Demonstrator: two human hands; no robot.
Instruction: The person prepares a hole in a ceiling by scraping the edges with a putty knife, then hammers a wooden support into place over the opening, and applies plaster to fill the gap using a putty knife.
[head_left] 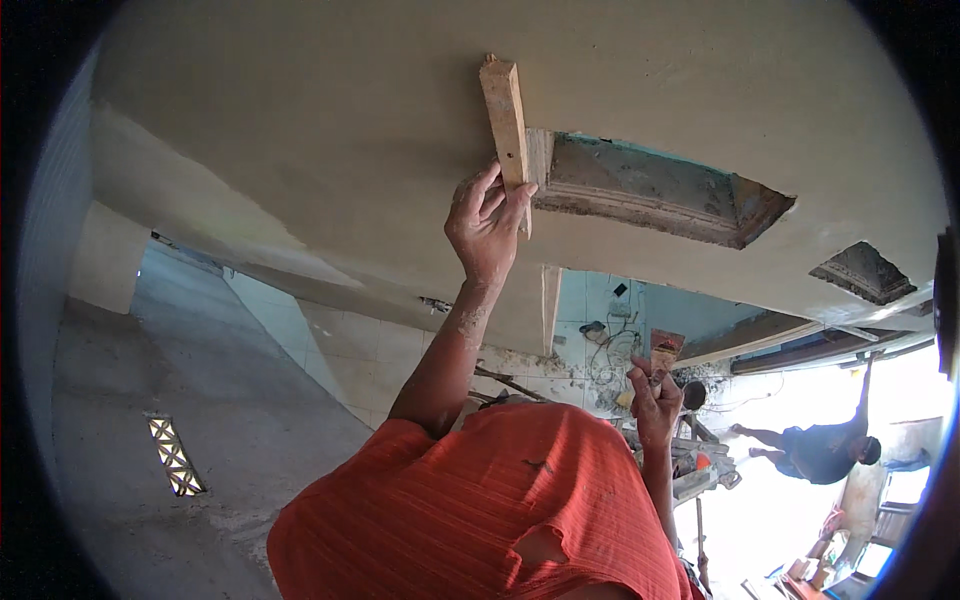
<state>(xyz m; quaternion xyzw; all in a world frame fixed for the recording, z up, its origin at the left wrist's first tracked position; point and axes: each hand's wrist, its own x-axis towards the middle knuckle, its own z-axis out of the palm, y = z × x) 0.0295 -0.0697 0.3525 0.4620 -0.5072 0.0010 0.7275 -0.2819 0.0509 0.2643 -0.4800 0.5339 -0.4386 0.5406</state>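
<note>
My left hand (483, 222) is raised to a plastered wall (330, 130), its fingers closed round the lower part of a narrow wooden strip (504, 110). The strip lies along the wall beside one end of a long rectangular recess (640, 185). Lower and to the right, my right hand (655, 405) is closed round a putty knife (664, 350). Its wide, stained blade points upward, apart from the wall. Most of its handle is hidden by my fingers. Pale smears mark my left hand and wrist.
A smaller recess (865, 272) sits farther right in the wall. Below it is a wood-edged opening (740, 340). Cables (615, 345) hang against tiles. Another person (825, 450) stands at the far right, one arm raised. A patterned vent block (175, 455) is at the left.
</note>
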